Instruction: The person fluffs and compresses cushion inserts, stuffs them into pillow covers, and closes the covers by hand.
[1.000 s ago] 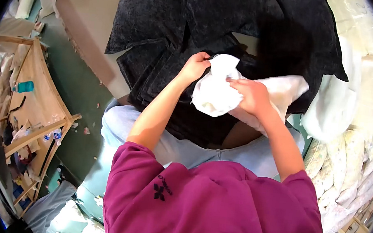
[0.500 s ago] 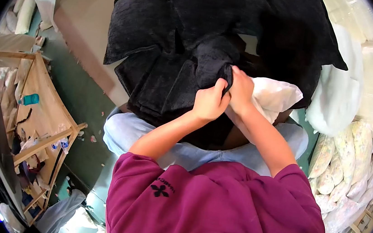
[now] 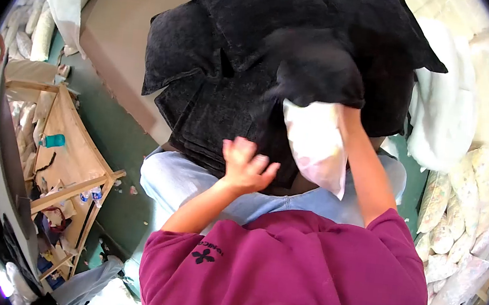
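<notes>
A black velvety cushion cover (image 3: 322,74) is draped over the upper end of a white cushion insert (image 3: 315,142), whose lower part hangs out of the opening. My right hand (image 3: 350,117) reaches up into the cover beside the insert; its fingers are hidden by the black cloth. Away from the insert, my left hand (image 3: 247,167) is open with fingers spread, slightly blurred, over my lap near the edge of stacked black covers (image 3: 211,128). It holds nothing.
Black cushions (image 3: 184,42) lie in front of me on a brown board (image 3: 119,38). White batting (image 3: 443,108) and bagged stuffed rolls (image 3: 461,187) are at the right. A wooden frame (image 3: 82,135) with a teal bottle (image 3: 54,141) stands at the left.
Both hands were together at the cover's edge. My left hand has let go and moved down-left, opening. My right hand has gone up inside the cover, and the insert now hangs upright.
</notes>
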Motion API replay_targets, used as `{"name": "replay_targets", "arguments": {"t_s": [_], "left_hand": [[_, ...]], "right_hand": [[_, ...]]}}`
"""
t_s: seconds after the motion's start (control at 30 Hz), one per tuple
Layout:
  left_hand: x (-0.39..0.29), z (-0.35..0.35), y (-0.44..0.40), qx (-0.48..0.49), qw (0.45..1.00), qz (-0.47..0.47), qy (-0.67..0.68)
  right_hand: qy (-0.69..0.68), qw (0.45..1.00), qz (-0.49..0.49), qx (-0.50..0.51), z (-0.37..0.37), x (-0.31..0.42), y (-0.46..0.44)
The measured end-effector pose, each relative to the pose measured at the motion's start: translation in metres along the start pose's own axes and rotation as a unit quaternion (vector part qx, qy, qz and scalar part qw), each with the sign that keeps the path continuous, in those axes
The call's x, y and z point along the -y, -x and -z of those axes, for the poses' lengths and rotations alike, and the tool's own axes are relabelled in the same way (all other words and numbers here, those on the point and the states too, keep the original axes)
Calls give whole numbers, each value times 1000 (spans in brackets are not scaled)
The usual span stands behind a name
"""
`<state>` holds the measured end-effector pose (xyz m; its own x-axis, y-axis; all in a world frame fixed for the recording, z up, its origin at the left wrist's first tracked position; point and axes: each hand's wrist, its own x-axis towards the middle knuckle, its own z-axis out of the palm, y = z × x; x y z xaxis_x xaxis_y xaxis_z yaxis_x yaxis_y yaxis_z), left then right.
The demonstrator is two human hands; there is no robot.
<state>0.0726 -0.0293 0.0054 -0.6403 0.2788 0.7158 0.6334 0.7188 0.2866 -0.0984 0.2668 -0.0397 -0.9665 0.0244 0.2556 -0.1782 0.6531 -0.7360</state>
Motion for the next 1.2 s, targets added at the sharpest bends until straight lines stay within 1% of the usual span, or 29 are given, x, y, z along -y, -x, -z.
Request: {"name": "replay_targets", "arguments": {"t_s": [0.03, 0.1, 0.13, 0.2, 0.27, 0.3, 0.33, 0.4, 0.43, 0.47, 0.53, 0.6, 0.63, 0.73, 0.77, 0.83, 0.87, 0.9, 0.93, 1.0, 1.03, 1.07, 1.1, 1.13, 1.17, 1.2], "left_hand": [[6, 5, 8, -10, 999, 45, 9], [6, 5, 9, 53, 978, 193, 50], [7, 1, 2, 36, 977, 197, 77], [4, -8, -17, -58, 975, 195, 90], [3, -11, -48, -60, 969, 183, 153], [-2, -11, -65, -68, 972, 144, 171], [-12, -21, -75, -81, 956, 179, 218], [-41, -23, -92, 62, 960, 196, 189], [-55, -26, -95, 100, 969, 93, 208], [-71, -27, -95, 137, 965, -13, 224], [-134, -5, -95, 242, 908, -180, 289], [-133, 0, -83, 245, 892, -134, 357], [-130, 2, -78, 240, 895, -112, 359], [-123, -14, -47, 140, 949, 21, 283], [-112, -22, -39, 48, 970, 19, 239], [-88, -30, -27, -13, 966, 169, 196], [-76, -31, -22, 19, 927, 318, 198], [-66, -26, -41, -41, 881, 396, 256], [-55, -21, -67, -103, 821, 468, 311], [-20, -16, -88, -125, 674, 593, 423], [-2, -13, -90, -127, 616, 624, 464], [17, -12, -88, -112, 582, 636, 494], [33, -12, -83, -91, 567, 639, 512], [49, -18, -78, -61, 579, 630, 514], [58, -24, -71, -33, 593, 620, 513], [67, -32, -66, -7, 615, 607, 504]], "right_hand": [[-23, 999, -40, -10, 16, -3, -7], [-96, 988, -114, -26, 31, -4, 5], [-143, 977, -152, -40, 27, 1, 24], [-252, 939, -233, -14, 31, 3, 46], [-385, 862, -322, 70, 45, 0, 57], [-431, 823, -354, 104, 48, 1, 64], [-462, 798, -368, 120, 48, 2, 69], [-510, 759, -385, 128, 47, 7, 82], [-528, 745, -388, 126, 47, 10, 89], [-546, 731, -391, 118, 49, 12, 96], [-573, 707, -404, 94, 52, 15, 111], [-591, 690, -411, 75, 56, 18, 119], [-599, 681, -416, 66, 59, 19, 123], [-619, 656, -429, 43, 57, 23, 133], [-623, 651, -432, 37, 56, 26, 136], [-626, 648, -433, 31, 53, 37, 140], [-624, 650, -432, 27, 53, 46, 142], [-622, 654, -430, 25, 53, 60, 143], [-612, 664, -429, 23, 56, 79, 143], [-566, 699, -437, 27, 67, 126, 144], [-512, 768, -380, 62, 73, 144, 157], [-454, 828, -316, 94, 82, 161, 171], [-315, 912, -173, 197, 103, 178, 176], [-158, 944, -23, 287, 127, 197, 175], [-111, 903, -86, 406, 145, 212, 167], [-110, 904, -69, 407, 148, 209, 160]]}}
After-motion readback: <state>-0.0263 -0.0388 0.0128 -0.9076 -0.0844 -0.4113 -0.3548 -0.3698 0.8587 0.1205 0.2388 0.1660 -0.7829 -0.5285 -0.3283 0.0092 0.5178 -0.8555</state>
